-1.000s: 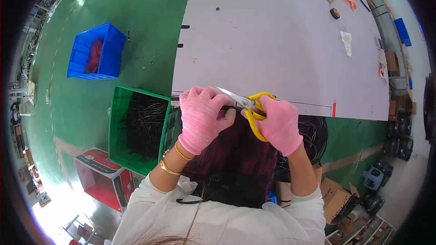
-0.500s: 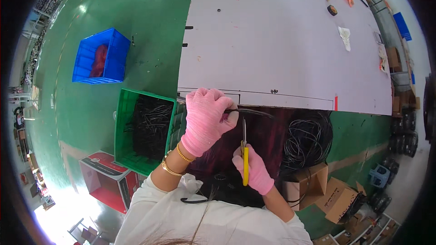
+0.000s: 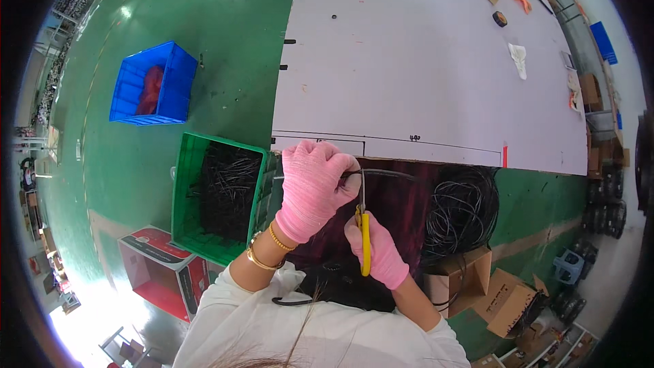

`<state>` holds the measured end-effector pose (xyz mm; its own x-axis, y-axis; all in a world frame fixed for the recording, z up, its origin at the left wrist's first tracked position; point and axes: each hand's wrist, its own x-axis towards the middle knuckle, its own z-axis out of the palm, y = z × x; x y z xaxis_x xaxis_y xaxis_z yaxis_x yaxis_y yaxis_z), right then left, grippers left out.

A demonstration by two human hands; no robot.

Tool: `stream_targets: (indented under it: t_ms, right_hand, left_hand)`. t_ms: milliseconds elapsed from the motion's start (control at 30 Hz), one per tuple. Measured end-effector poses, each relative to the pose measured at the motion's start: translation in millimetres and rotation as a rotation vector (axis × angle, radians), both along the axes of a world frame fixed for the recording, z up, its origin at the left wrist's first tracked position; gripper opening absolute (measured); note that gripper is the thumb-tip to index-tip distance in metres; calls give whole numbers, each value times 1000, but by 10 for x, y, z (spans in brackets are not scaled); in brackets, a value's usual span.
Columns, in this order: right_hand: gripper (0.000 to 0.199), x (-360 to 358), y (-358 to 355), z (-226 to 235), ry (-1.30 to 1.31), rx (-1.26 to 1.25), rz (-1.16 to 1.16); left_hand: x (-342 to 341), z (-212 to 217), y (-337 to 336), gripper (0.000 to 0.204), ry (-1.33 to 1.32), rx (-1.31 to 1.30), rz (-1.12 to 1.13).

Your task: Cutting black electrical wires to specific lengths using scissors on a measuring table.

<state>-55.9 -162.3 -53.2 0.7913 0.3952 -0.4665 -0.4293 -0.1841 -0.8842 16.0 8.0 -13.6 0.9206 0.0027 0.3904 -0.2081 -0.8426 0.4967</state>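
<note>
A white counter (image 3: pixel 422 68) lies ahead. Pink-gloved left hand (image 3: pixel 317 187) grips thin black cable (image 3: pixel 394 174); pink-gloved right hand (image 3: pixel 380 251) clasps yellow-handled metal scissors (image 3: pixel 366 228).

Right of centre in the frame, on the flat, pale lavender counter (image 3: pixel 422 68), we see a handwritten black number (image 3: pixel 415 138) above a thin black drawn line (image 3: pixel 449 146). Print on the red, grey and black cardboard box (image 3: pixel 151 237), lower left, is too small for us to read.
</note>
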Motion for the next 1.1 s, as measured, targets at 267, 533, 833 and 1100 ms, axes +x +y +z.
stream_targets:
  t_ms: [267,533,833,1100]
  right_hand:
    - [18,49,6,82,255,84,-83]
    - [26,26,62,118,146,-180,-77]
    - [23,-16,32,213,83,-206,-69]
    - [25,-93,-69,224,68,-187,-72]
  left_hand:
    - [-11,-26,7,18,13,-18,-5]
    - [-17,27,15,17,19,-12,-25]
    - [49,242,203,36,616,-789,-335]
    - [286,33,225,38,969,-1213,-769]
